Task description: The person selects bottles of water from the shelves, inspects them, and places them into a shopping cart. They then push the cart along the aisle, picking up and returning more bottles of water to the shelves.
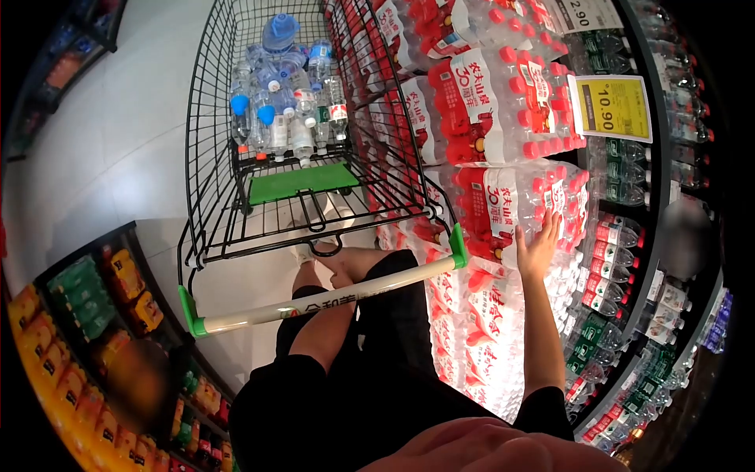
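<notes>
Beside the black wire cart (206,118), open right grip (539,242) contacts red-and-white plastic-wrapped bottle pack (497,206); left grip (338,275) state indeterminate.

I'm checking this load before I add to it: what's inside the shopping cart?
Inside the cart is a pile of plastic bottles, plus a large blue-tinted one. Whatever lies beneath the pile is covered and can't be seen.
</notes>
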A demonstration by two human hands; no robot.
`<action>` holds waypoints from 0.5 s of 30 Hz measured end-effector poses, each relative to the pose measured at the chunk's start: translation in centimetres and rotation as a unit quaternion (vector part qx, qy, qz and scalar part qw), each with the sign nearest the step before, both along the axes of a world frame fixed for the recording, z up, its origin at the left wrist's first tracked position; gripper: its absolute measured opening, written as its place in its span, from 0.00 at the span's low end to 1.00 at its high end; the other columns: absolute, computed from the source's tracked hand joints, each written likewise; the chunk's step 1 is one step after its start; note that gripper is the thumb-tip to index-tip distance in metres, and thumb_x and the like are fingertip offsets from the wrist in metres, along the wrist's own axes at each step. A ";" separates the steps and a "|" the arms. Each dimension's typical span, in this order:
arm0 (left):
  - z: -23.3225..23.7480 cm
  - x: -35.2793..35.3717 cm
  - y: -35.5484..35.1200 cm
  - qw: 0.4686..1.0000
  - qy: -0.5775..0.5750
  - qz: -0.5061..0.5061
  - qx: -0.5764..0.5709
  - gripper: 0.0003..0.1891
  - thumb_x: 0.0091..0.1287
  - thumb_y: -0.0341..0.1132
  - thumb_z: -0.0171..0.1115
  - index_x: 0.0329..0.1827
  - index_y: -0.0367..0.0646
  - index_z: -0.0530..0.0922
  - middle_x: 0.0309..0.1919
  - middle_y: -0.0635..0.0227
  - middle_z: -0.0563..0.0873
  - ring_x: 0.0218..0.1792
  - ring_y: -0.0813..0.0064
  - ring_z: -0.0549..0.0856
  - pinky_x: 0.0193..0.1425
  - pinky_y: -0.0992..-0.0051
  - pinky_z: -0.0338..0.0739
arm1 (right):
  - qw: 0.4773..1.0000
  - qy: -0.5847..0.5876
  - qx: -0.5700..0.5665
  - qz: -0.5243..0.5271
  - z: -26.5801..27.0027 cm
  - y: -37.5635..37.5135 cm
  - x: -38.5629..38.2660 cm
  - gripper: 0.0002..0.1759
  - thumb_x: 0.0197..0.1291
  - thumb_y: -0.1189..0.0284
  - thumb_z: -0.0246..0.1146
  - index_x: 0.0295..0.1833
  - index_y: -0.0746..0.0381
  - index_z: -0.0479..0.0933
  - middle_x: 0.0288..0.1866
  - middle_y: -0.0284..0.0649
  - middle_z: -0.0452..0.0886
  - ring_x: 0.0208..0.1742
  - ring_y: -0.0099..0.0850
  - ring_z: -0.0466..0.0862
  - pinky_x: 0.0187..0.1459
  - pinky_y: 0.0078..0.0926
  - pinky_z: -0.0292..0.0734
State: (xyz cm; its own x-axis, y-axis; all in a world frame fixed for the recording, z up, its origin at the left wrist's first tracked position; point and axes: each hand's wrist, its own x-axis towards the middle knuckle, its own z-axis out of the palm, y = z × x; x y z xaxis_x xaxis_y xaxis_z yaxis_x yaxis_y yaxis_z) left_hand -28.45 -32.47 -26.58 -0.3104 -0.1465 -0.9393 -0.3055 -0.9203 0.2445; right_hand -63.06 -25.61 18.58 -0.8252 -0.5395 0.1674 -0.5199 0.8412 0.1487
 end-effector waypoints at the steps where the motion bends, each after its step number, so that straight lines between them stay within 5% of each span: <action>1: 0.2 -0.4 0.1 1.000 0.002 -0.003 0.000 0.22 0.65 0.45 0.64 0.52 0.35 0.78 0.41 0.55 0.86 0.41 0.61 0.86 0.49 0.63 0.82 | 1.000 0.003 -0.001 0.004 0.0 0.0 -0.1 0.47 0.57 0.55 0.69 0.75 0.67 0.58 0.77 0.58 0.58 0.79 0.55 0.54 0.76 0.50 0.50; 15: 0.2 -1.4 2.0 0.999 -0.005 -0.023 -0.030 0.22 0.63 0.44 0.66 0.50 0.34 0.79 0.40 0.55 0.86 0.39 0.62 0.86 0.47 0.65 0.82 | 1.000 -0.009 -0.012 0.009 0.3 -0.3 0.1 0.48 0.55 0.57 0.70 0.75 0.66 0.57 0.76 0.61 0.59 0.78 0.57 0.55 0.76 0.51 0.51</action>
